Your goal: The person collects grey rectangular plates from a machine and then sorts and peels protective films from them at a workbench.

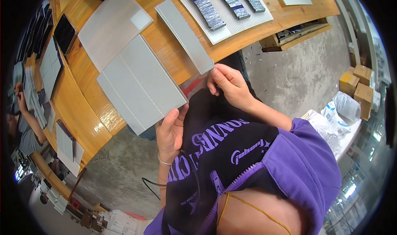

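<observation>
Two hands at the near edge of a wooden bench, each on a grey panel

Left hand (170, 131) grips the corner of the wide grey panel (140, 84), fingers curled, fingertips hidden beneath; right hand (229, 85) pinches the end of the narrow grey strip (184, 34). Both lie on the wooden bench (89, 106); concrete floor below. Brown cartons (357, 84) at far right, labels illegible

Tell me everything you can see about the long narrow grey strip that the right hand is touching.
The long narrow grey strip is a flat, slim rectangular panel with a matte, slightly metallic-looking face and straight edges. It lies diagonally on the wooden table, its far end pointing up and left, its near end jutting over the table's edge. There the right hand pinches its near corner. It lies apart from the wider grey panel that the left hand touches.
</observation>
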A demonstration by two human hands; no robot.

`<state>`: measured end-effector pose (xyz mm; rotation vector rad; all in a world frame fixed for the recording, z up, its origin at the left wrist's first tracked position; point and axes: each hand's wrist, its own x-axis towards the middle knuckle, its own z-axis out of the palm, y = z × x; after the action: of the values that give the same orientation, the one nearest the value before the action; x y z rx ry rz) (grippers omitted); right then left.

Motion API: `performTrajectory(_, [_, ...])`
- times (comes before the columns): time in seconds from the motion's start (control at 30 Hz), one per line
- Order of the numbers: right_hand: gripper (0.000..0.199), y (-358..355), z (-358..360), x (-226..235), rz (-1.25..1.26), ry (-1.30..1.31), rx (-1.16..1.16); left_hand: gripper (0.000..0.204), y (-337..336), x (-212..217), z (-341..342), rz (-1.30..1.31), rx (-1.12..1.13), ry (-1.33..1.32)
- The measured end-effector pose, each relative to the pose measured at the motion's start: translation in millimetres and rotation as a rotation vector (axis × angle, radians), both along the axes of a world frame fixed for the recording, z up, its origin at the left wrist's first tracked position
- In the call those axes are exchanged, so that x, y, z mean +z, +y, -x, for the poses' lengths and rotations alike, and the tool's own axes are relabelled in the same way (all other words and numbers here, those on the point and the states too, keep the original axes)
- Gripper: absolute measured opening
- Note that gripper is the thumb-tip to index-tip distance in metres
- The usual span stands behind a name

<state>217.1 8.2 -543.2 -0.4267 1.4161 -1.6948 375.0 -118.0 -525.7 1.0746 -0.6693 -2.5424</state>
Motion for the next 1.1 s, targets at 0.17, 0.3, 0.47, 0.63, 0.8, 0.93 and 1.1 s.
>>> performTrajectory(0.17, [0.029,1,-1,-2,0.006,0.034,-0.034,0.036,3,5,5,0.022,-0.172,0.011])
performTrajectory(0.3, [0.029,2,-2,0,0.008,0.018,-0.067,0.032,5,6,13,0.098,-0.635,0.055])
performTrajectory(0.47, [0.028,-2,-3,5,-0.023,0.056,-0.095,0.037,13,13,29,0.193,-0.688,0.16])
performTrajectory(0.63, [0.026,1,1,7,-0.11,0.128,-0.113,0.047,17,12,45,0.008,-0.56,0.265])
performTrajectory(0.8, [0.026,5,7,7,-0.057,0.015,-0.069,0.057,19,8,47,-0.197,-0.502,0.369])
performTrajectory(0.93, [0.025,8,9,0,-0.029,-0.004,-0.035,0.071,23,20,53,-0.225,-0.457,0.374])
performTrajectory(1.1, [0.024,8,8,1,-0.029,0.0,-0.082,0.085,23,21,56,-0.19,-0.461,0.369])
